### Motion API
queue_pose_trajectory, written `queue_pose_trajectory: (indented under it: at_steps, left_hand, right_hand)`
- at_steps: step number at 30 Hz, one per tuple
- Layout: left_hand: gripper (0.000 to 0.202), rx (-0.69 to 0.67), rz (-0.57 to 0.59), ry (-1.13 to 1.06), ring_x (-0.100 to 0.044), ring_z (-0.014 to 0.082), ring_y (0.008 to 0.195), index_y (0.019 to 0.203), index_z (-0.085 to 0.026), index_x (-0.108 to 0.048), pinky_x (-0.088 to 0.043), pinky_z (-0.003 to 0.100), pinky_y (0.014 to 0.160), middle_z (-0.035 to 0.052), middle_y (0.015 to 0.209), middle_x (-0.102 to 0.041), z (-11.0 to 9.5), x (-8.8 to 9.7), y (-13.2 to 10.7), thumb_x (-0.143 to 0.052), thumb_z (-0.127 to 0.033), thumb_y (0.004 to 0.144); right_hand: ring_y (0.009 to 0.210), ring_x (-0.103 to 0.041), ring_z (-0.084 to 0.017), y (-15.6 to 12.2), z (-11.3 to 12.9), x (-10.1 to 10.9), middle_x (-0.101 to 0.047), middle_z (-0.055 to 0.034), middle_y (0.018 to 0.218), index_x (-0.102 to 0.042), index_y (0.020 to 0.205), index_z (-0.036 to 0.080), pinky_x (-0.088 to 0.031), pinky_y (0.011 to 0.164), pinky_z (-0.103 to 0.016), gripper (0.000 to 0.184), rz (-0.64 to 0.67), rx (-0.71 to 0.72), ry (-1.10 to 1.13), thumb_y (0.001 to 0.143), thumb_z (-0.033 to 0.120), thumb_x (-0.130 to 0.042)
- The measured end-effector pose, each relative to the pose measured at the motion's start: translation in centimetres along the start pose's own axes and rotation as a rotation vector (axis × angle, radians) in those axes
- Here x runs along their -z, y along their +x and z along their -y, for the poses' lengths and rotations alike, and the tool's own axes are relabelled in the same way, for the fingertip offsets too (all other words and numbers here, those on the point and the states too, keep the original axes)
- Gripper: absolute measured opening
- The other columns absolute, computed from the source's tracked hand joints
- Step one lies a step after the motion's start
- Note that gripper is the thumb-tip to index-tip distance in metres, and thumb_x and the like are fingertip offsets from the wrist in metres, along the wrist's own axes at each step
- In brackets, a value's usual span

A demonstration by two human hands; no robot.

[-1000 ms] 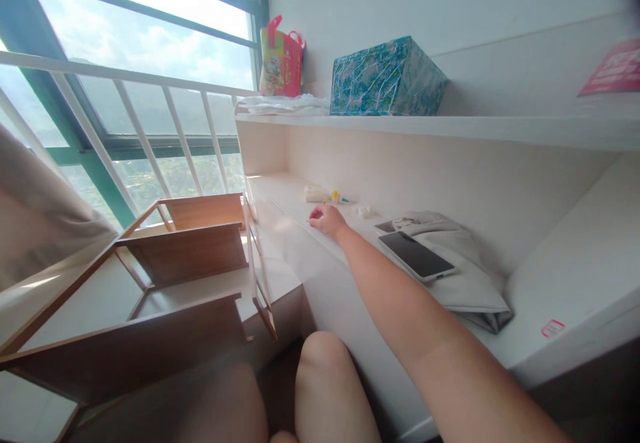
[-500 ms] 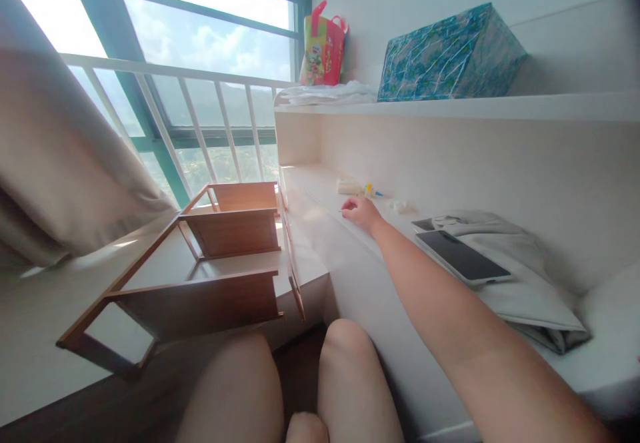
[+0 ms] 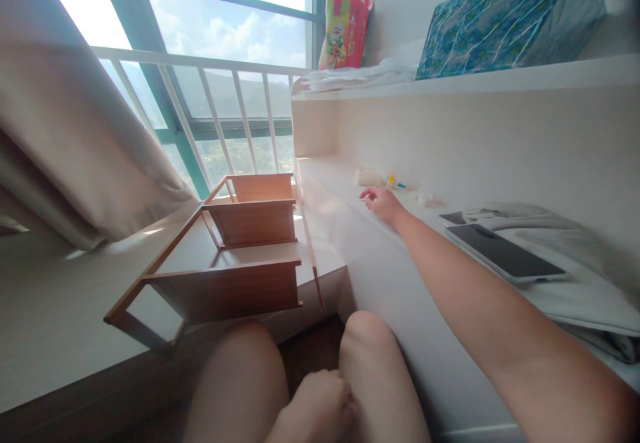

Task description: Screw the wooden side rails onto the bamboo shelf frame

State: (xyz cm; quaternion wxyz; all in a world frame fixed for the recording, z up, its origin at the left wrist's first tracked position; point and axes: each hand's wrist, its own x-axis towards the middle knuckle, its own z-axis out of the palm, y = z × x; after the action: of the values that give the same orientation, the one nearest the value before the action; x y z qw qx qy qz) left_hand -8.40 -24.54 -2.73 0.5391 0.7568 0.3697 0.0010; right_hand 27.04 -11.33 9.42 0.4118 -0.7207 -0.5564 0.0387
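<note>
The right hand [image 3: 381,203], fingers bent, is at the shelf [image 3: 325,171], near a white roll [image 3: 369,177] and yellow-blue tube [image 3: 393,182]; whether it pinches anything I cannot tell; the left hand [image 3: 316,404] curls by the right knee [image 3: 369,330], grip unclear; a tablet [image 3: 505,250] lies on cloth [image 3: 583,246]; a rack [image 3: 235,291] shows 3 brown panels.

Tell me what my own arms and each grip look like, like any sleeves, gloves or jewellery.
Your right arm is bare, with no sleeve, watch or bracelet showing. The right grip is an ungloved hand, too small here to rule out a ring. The left grip is ungloved too; most of the left arm is out of frame.
</note>
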Motion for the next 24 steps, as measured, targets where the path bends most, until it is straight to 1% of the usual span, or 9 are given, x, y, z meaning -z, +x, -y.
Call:
queue_pose_trajectory:
  at_steps: [3, 5, 6, 8, 9, 11, 14, 19, 24]
  left_hand:
    - [0.018, -0.227, -0.06, 0.056, -0.058, 0.0195, 0.113, 0.109, -0.028, -0.068, -0.044, 0.036, 0.104, 0.0026, 0.119, -0.065, -2.5, 3.5, 0.0, -0.062, -0.025, 0.093]
    - [0.019, -0.567, -0.418, 0.205, -0.059, 0.0191, 0.108, 0.107, -0.026, -0.067, -0.043, 0.036, 0.098, 0.0031, 0.112, -0.066, -4.1, 6.2, 0.0, -0.053, -0.02, 0.096]
    - [0.016, -0.641, -0.627, 0.244, -0.059, 0.0194, 0.105, 0.099, -0.025, -0.067, -0.042, 0.037, 0.095, 0.0029, 0.107, -0.067, -4.8, 7.6, 0.0, -0.052, -0.02, 0.096]
    - [0.011, -0.691, -0.968, 0.296, -0.061, 0.0206, 0.105, 0.092, -0.025, -0.067, -0.039, 0.04, 0.096, 0.0018, 0.102, -0.069, -5.5, 10.3, 0.5, -0.057, -0.021, 0.094]
    - [0.01, -0.66, -1.065, 0.318, -0.061, 0.021, 0.107, 0.093, -0.026, -0.067, -0.038, 0.041, 0.098, 0.0009, 0.104, -0.07, -5.5, 11.5, 0.9, -0.059, -0.02, 0.093]
    - [0.01, -0.594, -1.105, 0.415, -0.056, 0.0234, 0.122, 0.093, -0.029, -0.067, -0.03, 0.046, 0.106, -0.0021, 0.112, -0.071, -4.9, 13.3, 1.9, -0.062, -0.02, 0.092]
    - [0.018, -0.516, -1.038, 0.529, -0.047, 0.0263, 0.136, 0.108, -0.033, -0.065, -0.016, 0.054, 0.115, -0.0034, 0.123, -0.069, -3.1, 14.5, 3.8, -0.063, -0.025, 0.092]
    - [0.018, -0.474, -1.008, 0.66, -0.052, 0.0269, 0.128, 0.11, -0.034, -0.065, -0.006, 0.055, 0.119, -0.0036, 0.115, -0.072, -1.0, 13.6, 5.8, -0.063, -0.032, 0.093]
    - [0.016, -0.463, -1.044, 0.668, -0.057, 0.0257, 0.115, 0.109, -0.033, -0.067, -0.011, 0.053, 0.118, -0.0006, 0.108, -0.073, -1.1, 12.8, 6.4, -0.056, -0.036, 0.096]
  right_hand:
    - [0.056, -0.042, -0.013, -0.7, 2.8, -0.6, -0.049, 0.0033, 0.056, -0.071, 0.081, 0.016, -0.03, 0.059, -0.028, 0.02, 0.017, 0.053, -0.031, 0.076, 0.018, -0.051]
    - [0.058, -0.043, -0.013, -2.0, 5.2, -1.8, -0.049, 0.003, 0.055, -0.07, 0.073, 0.016, -0.029, 0.06, -0.028, 0.016, 0.044, 0.117, -0.042, 0.074, 0.019, -0.054]
    - [0.058, -0.043, -0.013, -3.0, 6.3, -2.7, -0.049, 0.0029, 0.055, -0.071, 0.074, 0.016, -0.029, 0.06, -0.028, 0.018, 0.037, 0.176, -0.008, 0.075, 0.019, -0.053]
    - [0.054, -0.039, -0.012, -5.7, 7.9, -5.2, -0.045, 0.0038, 0.054, -0.071, 0.079, 0.016, -0.028, 0.057, -0.028, 0.024, 0.003, 0.177, 0.157, 0.079, 0.021, -0.048]
    - [0.052, -0.037, -0.012, -7.3, 8.3, -6.6, -0.042, 0.0045, 0.053, -0.07, 0.081, 0.016, -0.026, 0.054, -0.027, 0.024, -0.033, 0.111, 0.266, 0.079, 0.023, -0.047]
    - [0.048, -0.03, -0.011, -10.6, 8.3, -9.6, -0.035, 0.0065, 0.051, -0.069, 0.083, 0.017, -0.021, 0.05, -0.027, 0.023, -0.085, -0.114, 0.472, 0.077, 0.025, -0.048]
    - [0.045, -0.023, -0.01, -14.5, 7.2, -13.3, -0.033, 0.0083, 0.051, -0.067, 0.089, 0.017, -0.016, 0.047, -0.027, 0.028, -0.058, -0.447, 0.717, 0.071, 0.027, -0.048]
    - [0.043, -0.021, -0.009, -16.2, 6.7, -15.9, -0.031, 0.0096, 0.048, -0.07, 0.095, 0.014, -0.013, 0.044, -0.025, 0.039, 0.115, -0.549, 0.81, 0.066, 0.027, -0.047]
    - [0.041, -0.019, -0.008, -16.0, 7.8, -16.1, -0.028, 0.0099, 0.046, -0.068, 0.078, 0.017, -0.01, 0.044, -0.025, 0.024, 0.215, -0.56, 0.88, 0.068, 0.029, -0.05]
